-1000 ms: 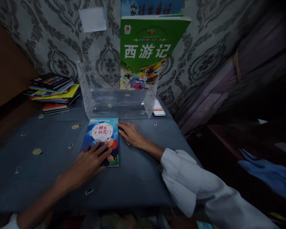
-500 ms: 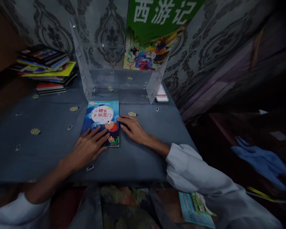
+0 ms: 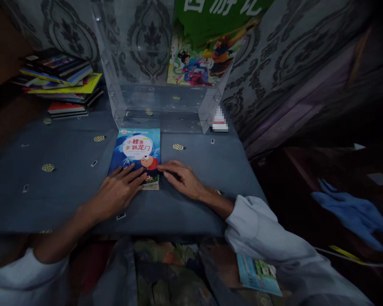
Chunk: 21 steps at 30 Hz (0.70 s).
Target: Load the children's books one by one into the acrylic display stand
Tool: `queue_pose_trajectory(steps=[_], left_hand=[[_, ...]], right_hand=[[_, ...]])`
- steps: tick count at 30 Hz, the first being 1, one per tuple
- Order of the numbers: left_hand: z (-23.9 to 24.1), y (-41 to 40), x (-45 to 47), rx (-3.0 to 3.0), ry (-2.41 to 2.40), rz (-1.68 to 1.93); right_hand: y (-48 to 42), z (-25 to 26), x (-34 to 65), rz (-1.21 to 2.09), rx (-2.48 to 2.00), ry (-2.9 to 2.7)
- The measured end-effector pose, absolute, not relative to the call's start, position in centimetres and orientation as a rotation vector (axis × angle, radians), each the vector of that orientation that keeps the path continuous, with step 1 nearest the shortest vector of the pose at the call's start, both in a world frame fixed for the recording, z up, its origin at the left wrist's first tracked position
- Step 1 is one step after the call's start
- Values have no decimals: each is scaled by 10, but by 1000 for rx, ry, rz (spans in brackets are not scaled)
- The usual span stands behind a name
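A blue children's picture book (image 3: 135, 148) lies on the table with its cover up, showing an orange fish and red title characters. My left hand (image 3: 119, 189) rests flat over its lower left part, fingers spread and covering some of the cover. At the book's right edge is my right hand (image 3: 181, 178), its thumb and forefinger closed at the cover's edge. The lower edge of the cover is slightly raised, and a strip of pale page (image 3: 151, 186) shows beneath it.
Behind the book stands a clear acrylic rack (image 3: 115, 97) holding a green book (image 3: 204, 46). A stack of books (image 3: 60, 80) is at the back left. A partly blurred white object (image 3: 219, 123) sits beside the rack. Another book (image 3: 258, 274) lies below the table edge, and blue cloth (image 3: 351, 212) at right.
My right hand has come slightly lower along the book's right edge. The cover's lower edge has risen, exposing pale page. My left hand stays on the cover; the view has tilted slightly.
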<state>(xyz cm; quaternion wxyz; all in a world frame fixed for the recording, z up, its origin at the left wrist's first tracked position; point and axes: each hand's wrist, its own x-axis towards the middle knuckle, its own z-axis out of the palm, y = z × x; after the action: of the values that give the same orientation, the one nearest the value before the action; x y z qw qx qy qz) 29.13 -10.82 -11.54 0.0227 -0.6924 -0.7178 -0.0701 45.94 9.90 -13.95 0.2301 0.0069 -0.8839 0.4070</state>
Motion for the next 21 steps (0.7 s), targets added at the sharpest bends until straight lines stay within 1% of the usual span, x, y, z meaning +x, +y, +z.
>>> queue_pose_trajectory(steps=[10,21], left_hand=[[-114,-107,294,-2137,-2189,-168],[-115,-108,296,-2131,-2199,-186]], right_hand=[[98,-142,460,1008,129,-2470],[97,-149,460,628,322,-2561]])
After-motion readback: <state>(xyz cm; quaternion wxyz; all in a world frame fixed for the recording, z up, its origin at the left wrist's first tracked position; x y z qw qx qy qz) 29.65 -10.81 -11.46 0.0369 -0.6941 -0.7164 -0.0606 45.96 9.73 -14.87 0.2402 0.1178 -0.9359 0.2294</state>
